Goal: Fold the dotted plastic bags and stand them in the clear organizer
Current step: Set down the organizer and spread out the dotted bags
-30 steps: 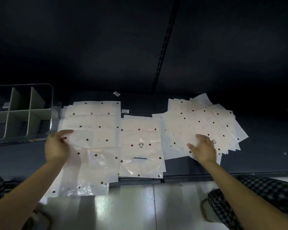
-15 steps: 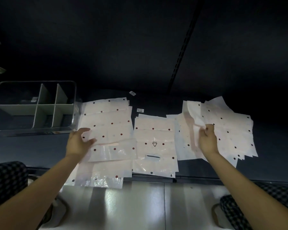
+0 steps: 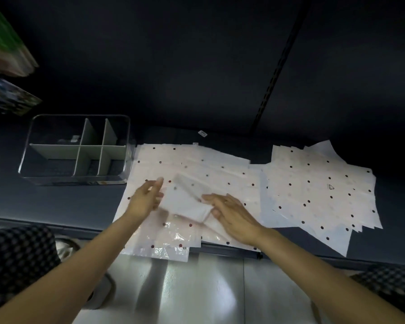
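A person seated at a dark shelf works a single dotted plastic bag [image 3: 187, 202] between both hands, above a spread of flat bags [image 3: 197, 167] lying just right of the clear organizer [image 3: 76, 176]. A second, fanned pile of bags [image 3: 318, 190] lies further right, apart from the hands. The organizer's divided compartments appear to hold no bags yet, so by this view the folding is at an early stage.

The bag in hand looks thin, feather-light and limp, with a glossy face that is likely to slide over the sheets beneath it. It probably will not hold a crease unless pressed flat, and is best taken by its edges or corners, not the slack middle.

The left hand [image 3: 145, 202] meets the bag's left edge with fingers extended and only slightly bent. Motion blur makes it hard to say whether the thumb pinches the film or the fingers merely touch it. The right hand [image 3: 232, 216] lies nearly flat, fingers straight and spread, resting on the bag's right side and pressing it toward the sheets below, with nothing gripped.

A checked garment [image 3: 17, 258] shows at the lower left corner, and some packaged goods [image 3: 7, 47] at the upper left
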Motion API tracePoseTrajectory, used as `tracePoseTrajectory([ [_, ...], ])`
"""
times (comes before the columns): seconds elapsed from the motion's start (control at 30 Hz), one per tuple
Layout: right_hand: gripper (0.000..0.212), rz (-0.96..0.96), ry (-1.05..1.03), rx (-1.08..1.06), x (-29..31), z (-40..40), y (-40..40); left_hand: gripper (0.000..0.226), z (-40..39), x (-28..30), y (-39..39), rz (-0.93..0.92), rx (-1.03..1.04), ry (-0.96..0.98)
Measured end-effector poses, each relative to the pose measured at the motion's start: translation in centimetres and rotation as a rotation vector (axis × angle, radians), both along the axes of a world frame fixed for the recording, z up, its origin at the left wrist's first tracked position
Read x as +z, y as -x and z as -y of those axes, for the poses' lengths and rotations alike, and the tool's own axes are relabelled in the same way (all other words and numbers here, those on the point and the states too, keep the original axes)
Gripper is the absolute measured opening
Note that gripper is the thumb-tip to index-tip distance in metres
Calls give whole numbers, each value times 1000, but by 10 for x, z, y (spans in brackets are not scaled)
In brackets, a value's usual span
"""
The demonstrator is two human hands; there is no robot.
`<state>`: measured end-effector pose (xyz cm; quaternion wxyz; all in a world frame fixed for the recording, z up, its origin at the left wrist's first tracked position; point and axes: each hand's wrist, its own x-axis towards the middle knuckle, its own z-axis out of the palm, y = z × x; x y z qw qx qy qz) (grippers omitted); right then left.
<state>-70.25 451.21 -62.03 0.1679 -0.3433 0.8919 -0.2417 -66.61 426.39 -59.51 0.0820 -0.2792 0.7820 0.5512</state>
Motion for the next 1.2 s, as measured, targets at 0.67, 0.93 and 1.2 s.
tracePoseTrajectory([
  [0.67,36,17,-256,-1073,-38,-200,28,39,49,-53,-22,141,10,620],
  [0.93,22,-102,-254,-1110,-35,-192,27,41,18,-50,-26,-103,-250,821],
  [1.2,52,-85,-342,-941,-40,-184,38,57,2,-72,-25,-56,-674,678],
])
